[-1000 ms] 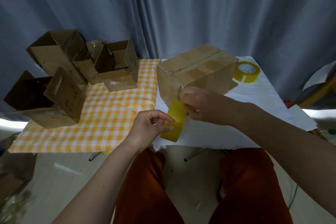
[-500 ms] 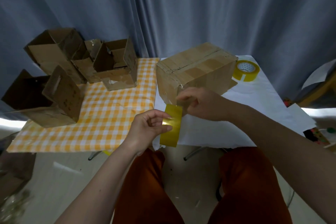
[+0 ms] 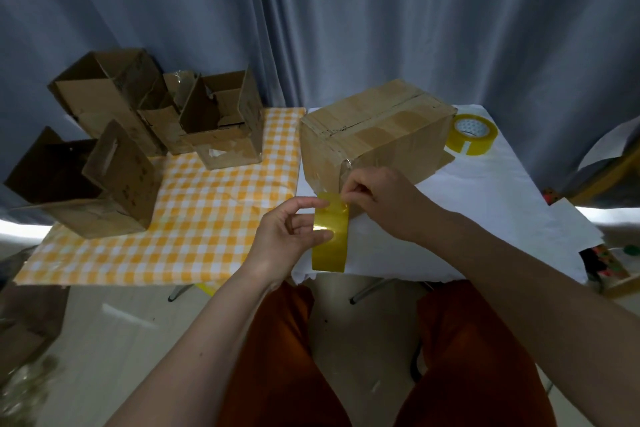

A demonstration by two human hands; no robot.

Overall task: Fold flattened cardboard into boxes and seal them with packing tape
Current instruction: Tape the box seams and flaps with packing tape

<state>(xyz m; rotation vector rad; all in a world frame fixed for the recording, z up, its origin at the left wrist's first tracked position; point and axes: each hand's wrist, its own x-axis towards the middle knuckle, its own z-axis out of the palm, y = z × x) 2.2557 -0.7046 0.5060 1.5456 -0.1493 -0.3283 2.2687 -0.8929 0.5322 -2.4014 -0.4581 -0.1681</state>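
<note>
left hand (image 3: 289,230) gripping tape roll (image 3: 330,243), right hand (image 3: 381,201) pinching its end

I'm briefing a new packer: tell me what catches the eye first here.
The yellow tape roll at the table's near edge, gripped by the left hand while the right hand pinches its end. Behind it stands a taped cardboard box; open boxes crowd the checkered cloth to the left.

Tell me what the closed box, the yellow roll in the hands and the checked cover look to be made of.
Closed box: matte brown cardboard with glossy strips, likely clear tape. Yellow roll: shiny translucent plastic packing tape, judging by its glare. Checked cover: matte, creased, orange and white; cloth or thin plastic, unclear which.
</note>
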